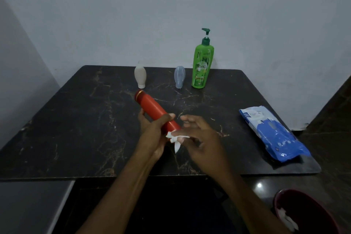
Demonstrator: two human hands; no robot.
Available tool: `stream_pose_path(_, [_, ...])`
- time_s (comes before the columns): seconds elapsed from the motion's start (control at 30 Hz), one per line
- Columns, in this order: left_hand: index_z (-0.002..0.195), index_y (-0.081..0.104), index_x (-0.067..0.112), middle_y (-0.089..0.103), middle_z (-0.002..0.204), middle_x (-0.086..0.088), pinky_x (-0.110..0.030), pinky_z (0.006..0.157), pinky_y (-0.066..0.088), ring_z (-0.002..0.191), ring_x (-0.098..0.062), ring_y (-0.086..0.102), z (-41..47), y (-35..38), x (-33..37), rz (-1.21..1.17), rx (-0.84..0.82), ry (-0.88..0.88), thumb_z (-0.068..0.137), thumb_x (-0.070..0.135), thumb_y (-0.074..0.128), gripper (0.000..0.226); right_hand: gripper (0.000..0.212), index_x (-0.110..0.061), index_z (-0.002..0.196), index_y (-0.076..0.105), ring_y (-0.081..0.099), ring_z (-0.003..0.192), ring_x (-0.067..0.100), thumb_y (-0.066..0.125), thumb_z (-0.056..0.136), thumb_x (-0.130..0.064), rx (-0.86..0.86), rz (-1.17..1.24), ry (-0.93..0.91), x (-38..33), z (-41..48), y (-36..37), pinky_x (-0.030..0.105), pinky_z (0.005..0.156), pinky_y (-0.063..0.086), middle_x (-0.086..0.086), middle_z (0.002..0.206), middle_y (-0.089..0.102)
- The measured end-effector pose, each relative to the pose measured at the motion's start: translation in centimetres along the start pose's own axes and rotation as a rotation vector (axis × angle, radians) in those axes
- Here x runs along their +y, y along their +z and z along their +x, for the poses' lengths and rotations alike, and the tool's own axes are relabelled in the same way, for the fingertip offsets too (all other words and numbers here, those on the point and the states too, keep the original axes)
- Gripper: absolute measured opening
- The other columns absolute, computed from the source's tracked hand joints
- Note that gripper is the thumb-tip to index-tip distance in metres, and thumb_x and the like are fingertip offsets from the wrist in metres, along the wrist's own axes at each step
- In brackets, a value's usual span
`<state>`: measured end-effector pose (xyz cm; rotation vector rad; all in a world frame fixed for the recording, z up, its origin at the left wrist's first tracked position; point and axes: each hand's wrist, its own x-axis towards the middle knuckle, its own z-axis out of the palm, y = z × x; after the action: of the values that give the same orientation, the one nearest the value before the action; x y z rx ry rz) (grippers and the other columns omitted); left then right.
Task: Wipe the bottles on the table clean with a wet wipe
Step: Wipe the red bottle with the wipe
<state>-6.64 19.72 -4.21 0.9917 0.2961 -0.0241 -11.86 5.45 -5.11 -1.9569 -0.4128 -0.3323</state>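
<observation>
The red bottle is off the table, held slanting above its middle, the gold-ringed cap end pointing away to the left and the base towards the person. The left hand grips the bottle's lower half, fingers wrapped underneath and the thumb laid across the top. At the base, the right hand pinches a crumpled white wet wipe in its lower fingers and holds it against the bottle's end; its other fingers are loosely spread and hold nothing. A tail of the wipe hangs down between the two hands.

Along the far edge of the table stand a white bottle, a grey-blue bottle and a tall green pump bottle, all apart from each other. A blue wipe pack lies flat near the table's right edge. Below it, off the table, a dark red bin holds crumpled white wipes.
</observation>
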Motion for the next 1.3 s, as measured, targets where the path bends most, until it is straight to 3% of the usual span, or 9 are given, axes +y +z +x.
stream_pose_path(0.17, [0.134, 0.034, 0.029, 0.06, 0.122, -0.007, -0.04, 0.075, 0.063, 0.102, -0.028, 0.07, -0.4, 0.4, -0.2, 0.21, -0.013, 0.172, 0.075, 0.003, 0.085, 0.083, 0.016, -0.023, 0.098, 0.077, 0.06, 0.102, 0.001, 0.068, 0.087, -0.016, -0.056, -0.092, 0.036, 1.5, 1.0, 1.9, 0.023, 0.088, 0.051, -0.01, 0.12, 0.057])
stream_pose_path(0.3, [0.126, 0.039, 0.031, 0.06, 0.117, 0.006, -0.047, 0.091, 0.059, 0.105, -0.018, 0.066, 0.4, 0.7, 1.2, 0.368, 0.016, 0.233, 0.075, 0.026, 0.087, 0.07, 0.015, -0.025, 0.094, 0.077, 0.059, 0.1, -0.002, 0.064, 0.087, -0.023, 0.021, -0.131, 0.002, 1.9, 1.9, 2.3, 0.011, 0.084, 0.046, -0.013, 0.122, 0.058])
stream_pose_path(0.37, [0.124, 0.042, 0.036, 0.06, 0.115, 0.01, -0.052, 0.097, 0.055, 0.11, -0.018, 0.064, 1.0, 1.2, 2.7, 0.428, 0.04, 0.198, 0.077, 0.043, 0.083, 0.063, 0.019, -0.029, 0.105, 0.071, 0.057, 0.102, -0.002, 0.063, 0.088, -0.03, 0.025, -0.251, 0.005, 2.5, 2.4, 2.5, 0.017, 0.088, 0.048, -0.016, 0.127, 0.053])
stream_pose_path(0.47, [0.126, 0.046, 0.028, 0.064, 0.112, -0.001, -0.046, 0.083, 0.061, 0.1, -0.024, 0.069, 2.2, 2.1, 5.8, 0.559, 0.088, 0.132, 0.083, 0.058, 0.071, 0.058, 0.04, -0.025, 0.123, 0.062, 0.056, 0.115, 0.017, 0.062, 0.086, -0.011, 0.001, -0.426, 0.008, 4.0, 3.1, 3.0, 0.027, 0.096, 0.046, -0.003, 0.133, 0.05])
stream_pose_path(0.57, [0.115, 0.053, 0.01, 0.068, 0.103, -0.012, -0.036, 0.064, 0.063, 0.08, -0.025, 0.073, 3.6, 3.0, 9.6, 0.731, 0.061, 0.061, 0.09, 0.045, 0.071, 0.047, 0.044, -0.017, 0.124, 0.063, 0.047, 0.126, 0.029, 0.058, 0.083, -0.002, -0.02, -0.538, -0.008, 4.7, 4.4, 3.3, 0.024, 0.098, 0.032, 0.005, 0.142, 0.042])
stream_pose_path(0.67, [0.108, 0.058, 0.006, 0.07, 0.099, -0.017, -0.03, 0.06, 0.063, 0.073, -0.024, 0.074, 5.2, 4.2, 12.8, 0.884, -0.03, 0.067, 0.091, 0.021, 0.074, 0.028, 0.042, -0.027, 0.126, 0.058, 0.047, 0.128, 0.02, 0.059, 0.089, -0.008, -0.037, -0.386, 0.005, 4.2, 6.0, 3.6, 0.024, 0.104, 0.038, 0.0, 0.144, 0.042])
stream_pose_path(0.83, [0.123, 0.062, 0.005, 0.069, 0.113, -0.012, -0.037, 0.076, 0.064, 0.09, -0.026, 0.073, 9.2, 5.8, 16.0, 1.313, -0.137, 0.267, 0.089, 0.013, 0.075, 0.037, 0.025, -0.023, 0.112, 0.072, 0.055, 0.106, -0.001, 0.062, 0.092, -0.012, 0.158, -0.132, 0.087, 5.3, 9.6, 2.4, 0.01, 0.087, 0.043, -0.012, 0.122, 0.055])
stream_pose_path(1.07, [0.136, 0.055, 0.01, 0.061, 0.132, -0.013, -0.041, 0.088, 0.06, 0.11, -0.028, 0.065, 15.5, 7.6, 18.8, 1.72, -0.295, 0.504, 0.084, 0.011, 0.08, 0.057, 0.02, -0.023, 0.106, 0.076, 0.072, 0.078, 0.013, 0.066, 0.091, -0.013, 0.24, 0.117, 0.318, 12.7, 15.2, 0.1, 0.045, 0.081, 0.059, -0.005, 0.087, 0.077])
stream_pose_path(1.3, [0.136, 0.055, 0.011, 0.062, 0.131, -0.012, -0.032, 0.086, 0.052, 0.107, -0.023, 0.061, 20.5, 8.4, 18.7, 1.845, -0.361, 0.546, 0.087, 0.011, 0.077, 0.054, 0.019, -0.032, 0.094, 0.077, 0.07, 0.069, 0.01, 0.065, 0.091, -0.018, 0.228, 0.018, 0.28, 15.3, 18.9, 0.2, 0.044, 0.075, 0.059, -0.01, 0.072, 0.074])
